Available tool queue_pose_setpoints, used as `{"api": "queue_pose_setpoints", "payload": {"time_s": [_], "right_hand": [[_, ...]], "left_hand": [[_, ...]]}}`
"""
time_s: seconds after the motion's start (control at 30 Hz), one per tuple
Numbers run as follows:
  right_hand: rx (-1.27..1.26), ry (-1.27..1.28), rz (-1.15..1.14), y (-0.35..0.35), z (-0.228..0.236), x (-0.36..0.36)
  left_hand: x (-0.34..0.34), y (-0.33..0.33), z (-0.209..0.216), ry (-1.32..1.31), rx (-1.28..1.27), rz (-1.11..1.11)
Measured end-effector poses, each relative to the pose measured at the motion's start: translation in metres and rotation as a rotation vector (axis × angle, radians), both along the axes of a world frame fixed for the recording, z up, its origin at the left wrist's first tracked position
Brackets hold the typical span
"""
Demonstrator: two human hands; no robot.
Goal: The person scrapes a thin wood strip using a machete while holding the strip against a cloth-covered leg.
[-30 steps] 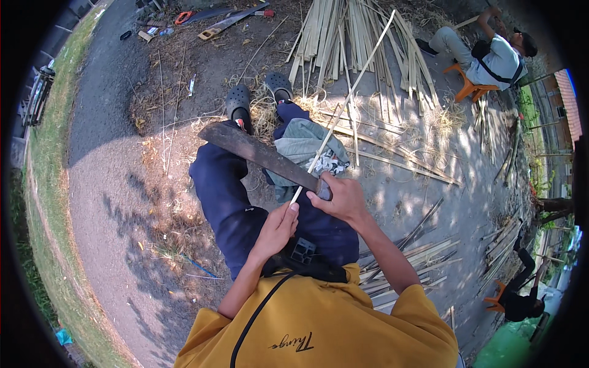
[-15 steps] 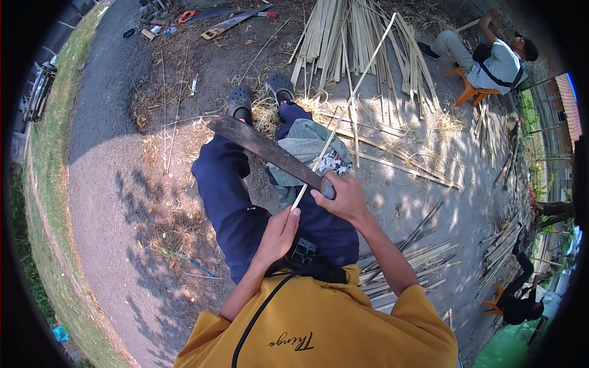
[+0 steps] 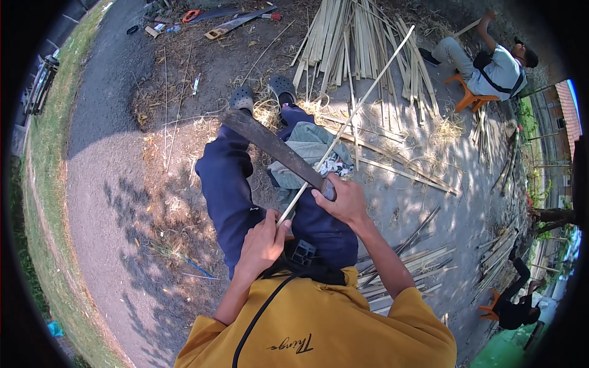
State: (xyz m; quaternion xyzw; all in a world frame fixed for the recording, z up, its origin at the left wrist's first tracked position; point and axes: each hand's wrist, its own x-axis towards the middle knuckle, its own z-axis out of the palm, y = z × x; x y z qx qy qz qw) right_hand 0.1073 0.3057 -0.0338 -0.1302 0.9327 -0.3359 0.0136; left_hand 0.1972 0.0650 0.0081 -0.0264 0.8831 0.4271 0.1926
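Observation:
My right hand (image 3: 345, 201) is closed around the short handle of a broad, dark-bladed machete (image 3: 273, 149), whose blade points up and to the left across my legs. A long, thin pale bamboo strip (image 3: 362, 98) slants from my lap to the far right, passing by the blade close to the handle. Near the strip's lower end, my left hand (image 3: 264, 244) grips it with the fingers wrapped round. Over my thigh, below the strip, lies a grey-green cloth (image 3: 304, 144) with a patterned part.
A large fan of split bamboo strips (image 3: 334, 46) lies ahead, with more strips (image 3: 408, 270) on the ground at right. Handsaws (image 3: 239, 23) rest at the far left. One person (image 3: 500, 67) sits on an orange stool (image 3: 469, 97); another person (image 3: 518, 310) sits lower right.
My left hand has moved down and to the left, toward my body. The machete has shifted slightly, its tip a little to the right, while my right hand stays nearly in place.

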Motion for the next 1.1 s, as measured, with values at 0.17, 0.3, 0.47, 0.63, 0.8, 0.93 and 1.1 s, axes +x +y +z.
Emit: {"api": "queue_pose_setpoints", "payload": {"time_s": [0.17,0.3,0.47,0.63,0.8,0.93,1.1], "right_hand": [[0.069,0.014,0.001,-0.001,0.003,0.002],[0.067,0.047,0.004,-0.002,-0.002,0.003],[0.088,0.047,0.0,-0.001,-0.002,0.003],[0.061,0.03,-0.002,0.002,-0.002,0.001],[-0.015,0.011,0.008,0.005,-0.002,0.001],[-0.057,-0.039,0.069,0.008,-0.002,0.001],[-0.047,-0.02,0.087,0.009,-0.003,-0.005]], "left_hand": [[-0.018,0.017,0.013,0.051,-0.037,0.04],[-0.027,0.022,0.003,0.102,0.008,0.107],[-0.034,0.026,-0.023,0.207,0.189,0.201],[-0.036,0.031,-0.046,0.103,0.488,0.299],[-0.043,0.034,-0.05,-0.098,0.701,0.258],[-0.05,0.045,-0.056,0.004,0.598,0.339],[-0.059,0.047,-0.058,0.084,0.482,0.294]]}}
